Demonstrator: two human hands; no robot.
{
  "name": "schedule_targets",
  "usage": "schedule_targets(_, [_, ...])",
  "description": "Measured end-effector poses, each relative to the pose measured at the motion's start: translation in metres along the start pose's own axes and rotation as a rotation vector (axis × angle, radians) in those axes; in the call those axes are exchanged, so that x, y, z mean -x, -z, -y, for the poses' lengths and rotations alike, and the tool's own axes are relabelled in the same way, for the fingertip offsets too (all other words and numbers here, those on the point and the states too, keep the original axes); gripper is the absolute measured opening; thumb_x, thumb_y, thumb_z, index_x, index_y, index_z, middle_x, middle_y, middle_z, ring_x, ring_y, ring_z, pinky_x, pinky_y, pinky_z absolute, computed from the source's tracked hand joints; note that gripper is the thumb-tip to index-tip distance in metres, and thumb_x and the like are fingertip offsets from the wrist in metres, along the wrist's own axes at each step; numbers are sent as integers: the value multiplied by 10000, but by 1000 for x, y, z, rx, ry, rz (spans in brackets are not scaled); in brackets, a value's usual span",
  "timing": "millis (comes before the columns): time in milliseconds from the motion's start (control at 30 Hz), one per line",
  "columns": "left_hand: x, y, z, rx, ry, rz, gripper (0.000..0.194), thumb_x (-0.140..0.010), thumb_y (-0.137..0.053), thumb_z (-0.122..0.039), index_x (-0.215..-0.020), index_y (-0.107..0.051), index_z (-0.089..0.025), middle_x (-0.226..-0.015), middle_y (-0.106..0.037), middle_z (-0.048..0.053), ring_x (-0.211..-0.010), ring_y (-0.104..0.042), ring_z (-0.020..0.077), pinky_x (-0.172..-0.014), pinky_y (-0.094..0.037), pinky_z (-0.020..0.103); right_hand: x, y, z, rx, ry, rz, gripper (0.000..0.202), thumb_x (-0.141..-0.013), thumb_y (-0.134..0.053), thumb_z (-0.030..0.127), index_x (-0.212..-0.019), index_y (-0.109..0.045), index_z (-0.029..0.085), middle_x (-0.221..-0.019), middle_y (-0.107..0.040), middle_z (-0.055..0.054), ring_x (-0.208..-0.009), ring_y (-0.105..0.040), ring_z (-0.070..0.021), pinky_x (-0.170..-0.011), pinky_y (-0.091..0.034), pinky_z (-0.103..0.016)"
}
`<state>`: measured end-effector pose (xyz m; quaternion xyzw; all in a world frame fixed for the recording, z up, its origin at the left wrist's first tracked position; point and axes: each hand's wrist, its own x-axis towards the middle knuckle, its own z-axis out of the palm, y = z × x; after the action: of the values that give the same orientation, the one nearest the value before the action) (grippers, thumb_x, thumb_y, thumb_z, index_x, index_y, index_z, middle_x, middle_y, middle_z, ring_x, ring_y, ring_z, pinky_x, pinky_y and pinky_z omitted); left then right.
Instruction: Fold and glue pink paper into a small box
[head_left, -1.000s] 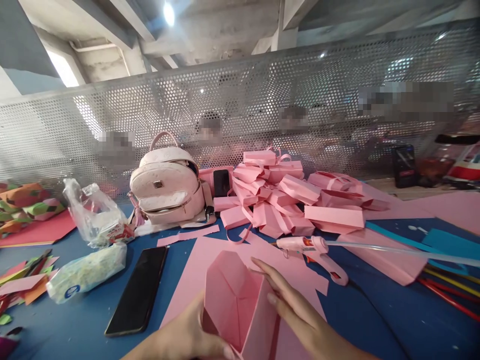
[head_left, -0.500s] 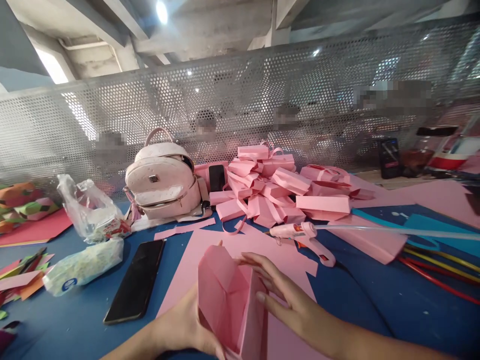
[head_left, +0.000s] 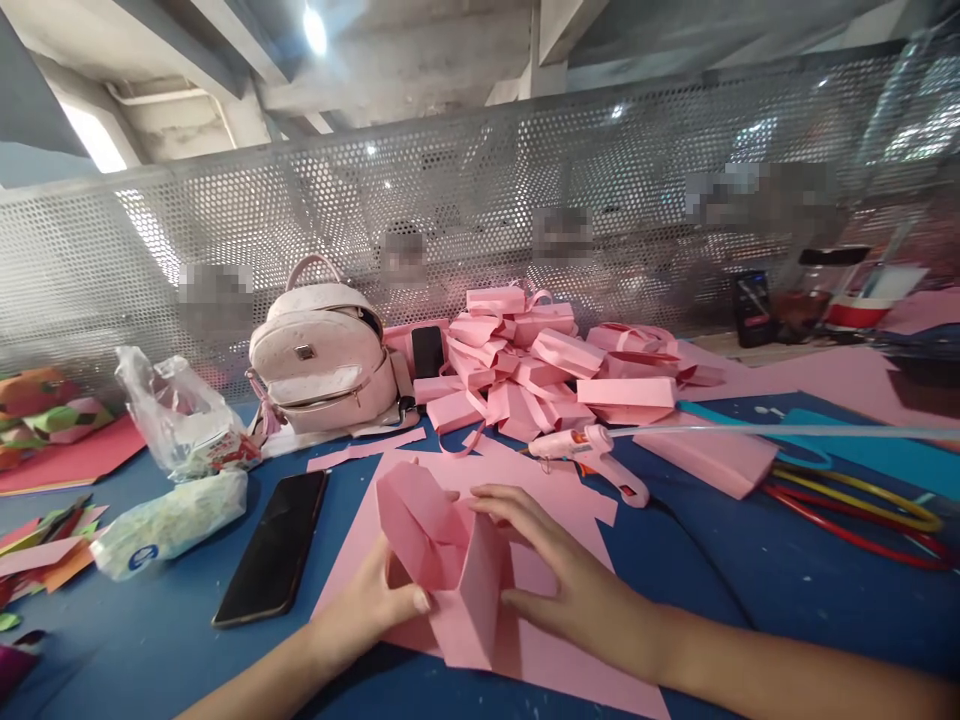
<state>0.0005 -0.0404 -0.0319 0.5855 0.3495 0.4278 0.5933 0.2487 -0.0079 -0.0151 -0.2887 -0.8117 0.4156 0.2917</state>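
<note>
A folded pink paper box (head_left: 469, 610) with its top open stands tilted between my hands over a pink paper sheet (head_left: 585, 650). My left hand (head_left: 375, 595) grips its left side, thumb on the near wall and the other fingers hidden behind. Beside the right wall, my right hand (head_left: 555, 570) has its fingers stretched and apart from the thumb. Its fingertips reach the far rim; whether they press on the paper I cannot tell. Just beyond lies a pink hot glue gun (head_left: 592, 455) with a long clear glue stick in its back.
Many pink paper boxes (head_left: 525, 370) are heaped at the back beside a pale pink backpack (head_left: 322, 360). To the left are a black phone (head_left: 274, 545), a tissue pack (head_left: 172, 520) and a plastic bag (head_left: 176, 415). The glue gun's cord (head_left: 705, 550) and coloured strips (head_left: 855, 510) lie right.
The box has tipped so that its near wall shows more. My left thumb has shifted onto that wall, and my right thumb has come away from the box's side. The view has turned slightly right.
</note>
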Motion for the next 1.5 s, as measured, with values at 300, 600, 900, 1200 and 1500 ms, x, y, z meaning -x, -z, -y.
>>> schedule_targets(300, [27, -9, 27, -64, 65, -58, 708, -959, -410, -658, -1526, -408, -233, -1567, -439, 101, -1505, -258, 355, -1252, -77, 511, 2, 0, 5, -10, -6, -22, 566, -873, -666, 300, -1416, -508, 312, -1482, -419, -86, -1399, -397, -291, -1115, -436, -477])
schedule_targets(600, [28, -6, 22, -100, 31, -26, 704, -972, -391, -641, -1539, -388, -225, -1576, -425, 121, -1442, -385, 368, -1234, -212, 524, 4, -1, 1, 4, 64, -22, 597, -917, -606, 589, -1430, -536, 292, -1475, -460, -116, -1395, -409, -305, -1171, -327, -508])
schedule_targets(900, [20, -19, -7, -109, -163, 65, 732, -876, -565, -678, -1506, -432, -330, -1635, -323, 45, -1521, -210, 354, -1243, -183, 513, 1, 1, 4, -70, 129, 35, 419, -989, -540, 504, -1344, -638, 304, -1287, -624, -97, -1229, -572, -250, -1078, -439, -411])
schedule_targets(1200, [13, -27, -6, -233, -217, 23, 492, -897, -719, -347, -1367, -574, -344, -1437, -584, 70, -1367, -504, 292, -1145, -403, 398, 0, 1, 8, -70, 131, 53, 362, -1035, -463, 458, -1280, -672, 294, -1191, -670, -78, -1165, -583, -231, -1040, -449, -398])
schedule_targets(1500, [9, -28, -9, -379, -342, 49, 453, -833, -783, -219, -1253, -646, -317, -1331, -656, 67, -1267, -592, 254, -1075, -463, 329, 1, -5, -1, -52, 44, -73, 254, -963, -607, 471, -910, -629, 224, -965, -609, -18, -937, -599, -193, -849, -455, -307])
